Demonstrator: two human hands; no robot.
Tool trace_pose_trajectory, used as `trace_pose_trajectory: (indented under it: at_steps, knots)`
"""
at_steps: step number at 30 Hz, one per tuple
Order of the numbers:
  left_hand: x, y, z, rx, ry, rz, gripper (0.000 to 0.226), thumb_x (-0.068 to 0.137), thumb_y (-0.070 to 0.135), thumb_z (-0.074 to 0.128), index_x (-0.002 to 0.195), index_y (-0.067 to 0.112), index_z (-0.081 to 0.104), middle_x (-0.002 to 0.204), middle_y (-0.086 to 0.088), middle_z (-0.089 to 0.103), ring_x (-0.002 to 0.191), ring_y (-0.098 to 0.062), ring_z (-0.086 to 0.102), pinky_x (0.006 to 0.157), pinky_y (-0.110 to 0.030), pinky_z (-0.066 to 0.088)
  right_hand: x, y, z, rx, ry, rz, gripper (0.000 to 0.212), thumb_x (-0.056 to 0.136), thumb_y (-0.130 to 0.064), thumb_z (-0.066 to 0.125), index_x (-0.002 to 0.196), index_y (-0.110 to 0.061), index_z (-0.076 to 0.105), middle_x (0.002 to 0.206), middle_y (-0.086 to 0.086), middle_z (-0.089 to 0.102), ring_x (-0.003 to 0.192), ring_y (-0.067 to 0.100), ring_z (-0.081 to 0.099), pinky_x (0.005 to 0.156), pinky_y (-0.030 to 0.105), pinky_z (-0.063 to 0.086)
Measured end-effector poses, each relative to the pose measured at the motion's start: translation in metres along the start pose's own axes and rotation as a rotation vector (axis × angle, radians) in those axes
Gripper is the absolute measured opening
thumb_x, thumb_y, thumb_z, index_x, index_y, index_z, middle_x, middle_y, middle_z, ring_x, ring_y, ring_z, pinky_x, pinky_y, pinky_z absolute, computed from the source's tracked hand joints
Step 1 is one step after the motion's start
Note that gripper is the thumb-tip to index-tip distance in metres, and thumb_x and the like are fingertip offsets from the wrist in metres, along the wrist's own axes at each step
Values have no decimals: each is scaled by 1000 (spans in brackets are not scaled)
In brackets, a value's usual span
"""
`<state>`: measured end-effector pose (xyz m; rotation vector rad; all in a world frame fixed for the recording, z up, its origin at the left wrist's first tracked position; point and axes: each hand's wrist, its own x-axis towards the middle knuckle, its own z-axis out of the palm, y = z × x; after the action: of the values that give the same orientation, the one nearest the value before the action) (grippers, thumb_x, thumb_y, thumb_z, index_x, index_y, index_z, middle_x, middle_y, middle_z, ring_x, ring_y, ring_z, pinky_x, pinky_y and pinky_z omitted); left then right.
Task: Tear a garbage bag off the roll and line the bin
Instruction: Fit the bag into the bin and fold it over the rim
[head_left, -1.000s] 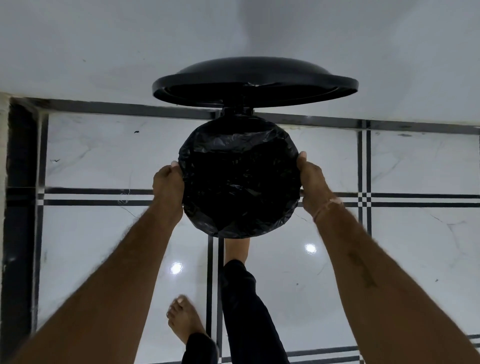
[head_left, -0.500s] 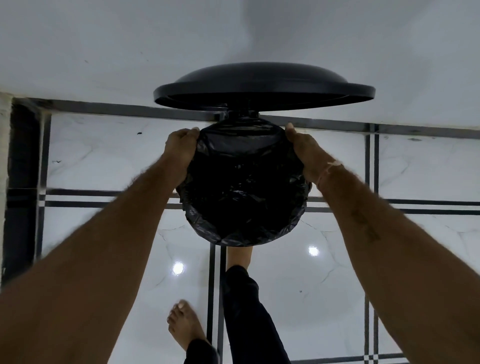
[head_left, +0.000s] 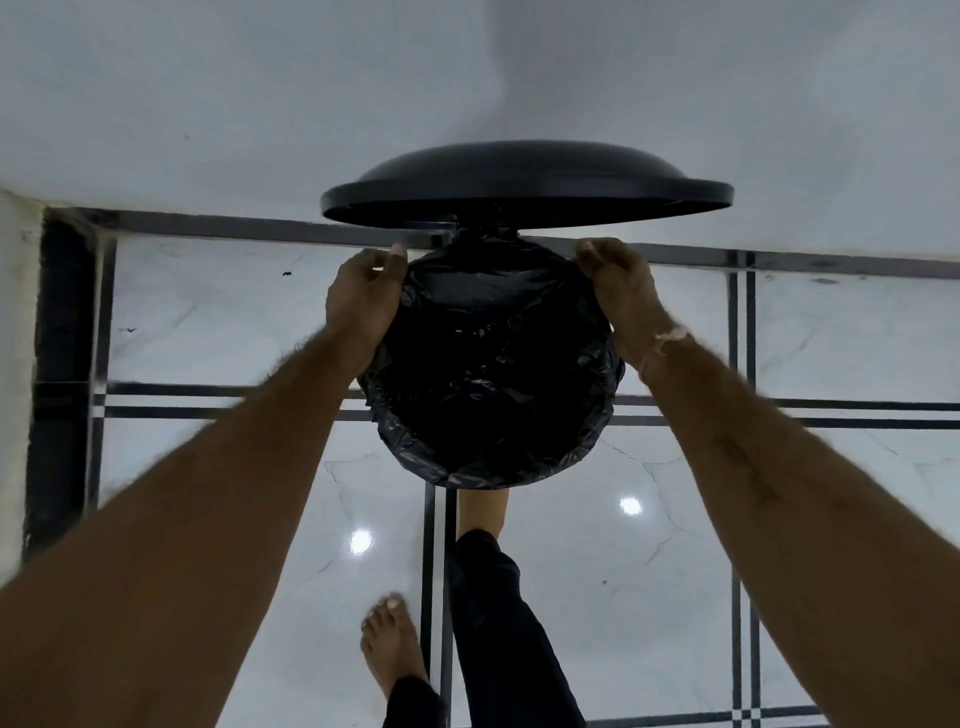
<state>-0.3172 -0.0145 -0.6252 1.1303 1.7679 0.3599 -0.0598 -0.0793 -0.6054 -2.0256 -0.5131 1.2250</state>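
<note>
the person stands over a round black bin (head_left: 608, 415) on the white tiled floor (head_left: 208, 322), close to the white wall (head_left: 260, 104). the lid (head_left: 524, 189) of the bin is up, tilted back toward the wall, and it hangs over the far edge of the opening. a black garbage bag (head_left: 493, 374) already sits inside the bin, and its crinkled edge is folded outward over the rim, all around the near side. both hands are at the far part of the rim, just under the lid. the left hand (head_left: 363, 296) is on the left side, its fingers curled and the thumb up, and it pinches the plastic at the edge. the right hand (head_left: 623, 291) is on the right side, also closed around the edge of the bag, with the fingers bent. a thin thread band (head_left: 670, 338) is on the right wrist. one bare foot (head_left: 483, 512) is pushed under the front of the bin, with a dark trouser leg (head_left: 498, 623) behind it. the other bare foot (head_left: 389, 644) stands flat on the floor, a little to the left, near the black lines between the tiles.
</note>
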Motion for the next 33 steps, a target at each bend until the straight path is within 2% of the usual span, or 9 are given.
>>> trace_pose_trajectory:
  at_steps: [2, 5, 7, 10, 16, 21, 27, 29, 33]
  knots:
    - [-11, -2, -9, 68, 49, 80, 46, 94, 60, 48, 113, 24, 71, 111, 3, 75, 106, -22, 67, 100, -41, 51, -20, 0, -3, 4, 42, -61, 21, 99, -26, 60, 118, -20, 68, 116, 3, 71, 107, 19, 66, 98, 40, 57]
    - [-35, 7, -25, -143, 92, 108, 35, 103, 39, 46, 115, 15, 68, 101, 3, 67, 94, -18, 58, 86, -32, 45, -55, -19, -16, 312, 104, 26, 26, 98, -16, 51, 124, -20, 57, 122, 6, 63, 104, 20, 63, 87, 28, 53]
    - [-54, 26, -45, -519, 66, -63, 33, 106, 37, 43, 120, 17, 65, 108, 2, 62, 98, -18, 57, 81, -33, 46, -73, -39, -28, 558, 147, 114, 25, 102, -28, 50, 125, -20, 54, 134, 8, 60, 113, 25, 64, 97, 39, 54]
    - [-74, 61, -79, -758, -100, -159, 45, 106, 53, 37, 136, 25, 57, 138, 1, 55, 125, -18, 54, 103, -40, 49, -91, -76, -49, 591, 45, 93, 49, 105, -57, 42, 138, -23, 56, 147, 5, 52, 131, 26, 56, 109, 47, 50]
    - [-94, 106, -94, -454, -281, -51, 45, 95, 50, 63, 126, 18, 66, 134, 6, 60, 127, -12, 50, 107, -39, 41, -108, -128, -49, 33, -132, 5, 32, 98, -49, 61, 111, -22, 68, 113, -6, 62, 120, 16, 56, 99, 33, 43]
    - [-121, 69, -82, -227, -242, 137, 21, 89, 46, 69, 100, 29, 69, 112, 6, 67, 109, -17, 61, 98, -35, 50, -131, -82, -39, -207, -108, -67, 52, 94, -46, 65, 137, -16, 64, 134, -4, 63, 126, 17, 57, 109, 31, 42]
    - [-136, -20, -44, 33, -115, 290, 75, 83, 65, 64, 149, 34, 42, 157, 2, 43, 144, -19, 43, 118, -46, 38, -152, 16, -20, -365, 19, -210, 64, 96, -48, 63, 153, -24, 46, 152, 2, 52, 141, 24, 47, 121, 42, 36]
    - [-142, -55, -24, 65, -73, 341, 80, 89, 57, 67, 157, 33, 33, 168, 4, 25, 153, -15, 28, 123, -35, 27, -146, 58, -11, -401, 55, -263, 68, 96, -49, 62, 157, -26, 40, 159, 6, 44, 149, 26, 39, 124, 45, 32]
    - [-149, -97, 9, 85, 19, 451, 88, 90, 47, 72, 162, 27, 24, 172, -1, 14, 158, -16, 13, 115, -28, 27, -139, 100, 0, -476, 103, -359, 74, 100, -42, 61, 163, -25, 26, 172, 8, 19, 159, 24, 16, 123, 29, 19]
